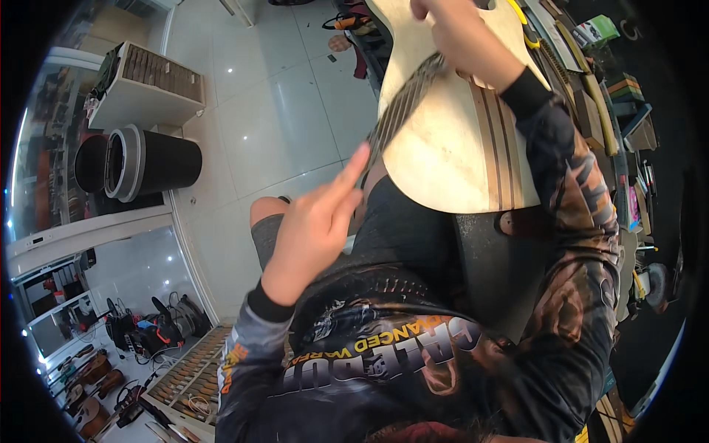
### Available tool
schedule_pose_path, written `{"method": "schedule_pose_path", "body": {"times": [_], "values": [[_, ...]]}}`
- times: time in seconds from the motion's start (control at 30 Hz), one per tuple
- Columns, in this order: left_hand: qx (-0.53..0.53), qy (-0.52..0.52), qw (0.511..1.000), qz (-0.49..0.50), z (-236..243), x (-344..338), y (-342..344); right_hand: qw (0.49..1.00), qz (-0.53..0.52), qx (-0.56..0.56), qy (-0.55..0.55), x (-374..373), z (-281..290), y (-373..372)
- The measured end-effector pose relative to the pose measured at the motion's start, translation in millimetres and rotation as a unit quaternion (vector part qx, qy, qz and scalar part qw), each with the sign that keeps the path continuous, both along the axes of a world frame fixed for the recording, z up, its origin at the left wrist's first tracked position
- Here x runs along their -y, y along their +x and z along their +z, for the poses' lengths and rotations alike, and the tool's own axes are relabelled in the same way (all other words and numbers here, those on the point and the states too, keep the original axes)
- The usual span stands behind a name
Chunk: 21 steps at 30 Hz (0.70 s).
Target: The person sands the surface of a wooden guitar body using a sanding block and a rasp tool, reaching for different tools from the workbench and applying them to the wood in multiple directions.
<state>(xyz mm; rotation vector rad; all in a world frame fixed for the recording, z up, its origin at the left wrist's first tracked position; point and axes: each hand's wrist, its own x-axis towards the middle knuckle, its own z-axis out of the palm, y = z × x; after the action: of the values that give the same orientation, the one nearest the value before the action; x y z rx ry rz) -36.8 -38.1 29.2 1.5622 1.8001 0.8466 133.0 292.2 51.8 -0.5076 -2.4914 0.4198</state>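
A pale wooden guitar body point(436, 155) with dark stripes down its length lies in front of me, its rounded near end by my thighs. Across its left edge slants a long dark rasp point(402, 103) with a lattice-like blade, smeared by motion. My left hand point(317, 225) holds the rasp's near end, index finger stretched along it. At the far end, my right hand point(461, 40) is closed round the rasp above the wood; its grip is partly hidden.
A cluttered bench on the right carries wood strips point(591, 96), a green-and-white packet point(597, 31) and a yellow-handled tool point(526, 26). On the left, a black bin point(159, 162) stands on the tiled floor point(258, 111) near a white cabinet point(151, 85). Several instruments point(92, 413) lie at lower left.
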Motion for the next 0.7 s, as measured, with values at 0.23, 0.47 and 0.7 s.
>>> {"method": "schedule_pose_path", "body": {"times": [0.23, 0.47, 0.7], "values": [[-0.009, 0.044, 0.999, 0.008, -16.9, 72.4, -30.2, 0.993, 0.084, -0.026, 0.084, 75.9, -10.1, -16.2], [0.005, -0.082, 0.997, 0.01, -14.7, 45.8, -84.2, 0.993, 0.089, 0.07, -0.017, 53.8, -5.4, 6.7], [0.045, -0.095, 0.994, 0.009, -15.8, 41.3, -92.6, 0.987, 0.132, 0.085, -0.015, 62.2, 2.1, 21.6]]}}
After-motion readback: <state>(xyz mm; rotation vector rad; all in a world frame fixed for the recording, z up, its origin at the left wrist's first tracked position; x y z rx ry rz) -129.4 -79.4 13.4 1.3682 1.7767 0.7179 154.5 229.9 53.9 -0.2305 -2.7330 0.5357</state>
